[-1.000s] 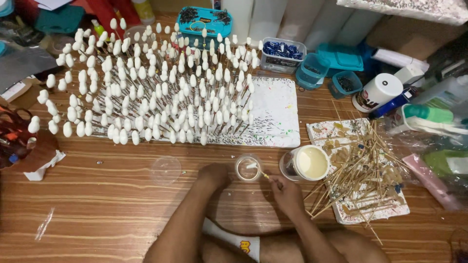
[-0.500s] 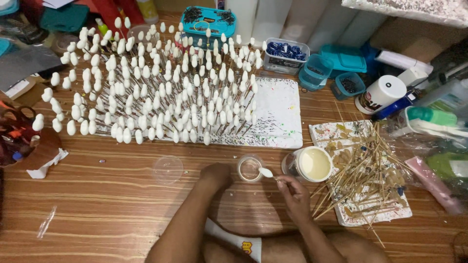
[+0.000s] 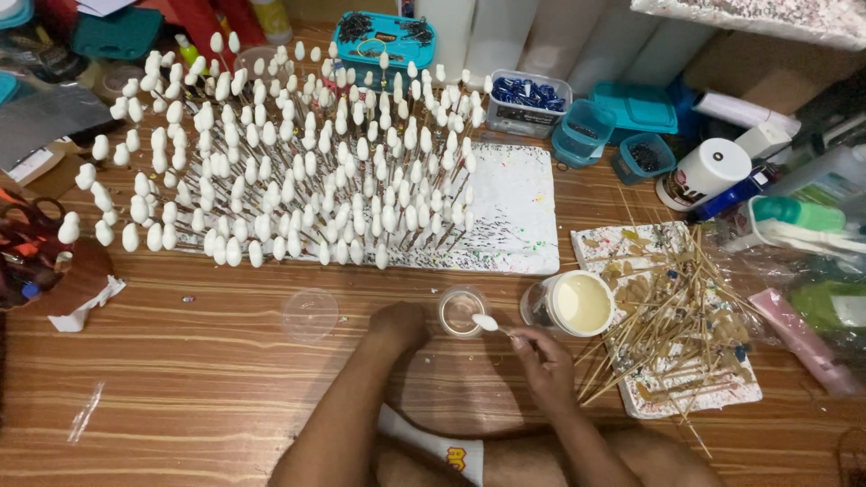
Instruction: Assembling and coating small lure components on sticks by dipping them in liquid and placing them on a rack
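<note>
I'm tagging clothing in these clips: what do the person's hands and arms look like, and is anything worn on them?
Both arms are bare, with no sleeves in view. The left hand and right hand show no gloves, and no rings, watch or bands that I can see.

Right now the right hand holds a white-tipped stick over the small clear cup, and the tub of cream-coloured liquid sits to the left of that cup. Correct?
Not quite. In the head view the right hand does hold the white-tipped stick over the small clear cup, but the tub of cream-coloured liquid sits to the right of that cup, beside the heap of bare sticks.
</note>
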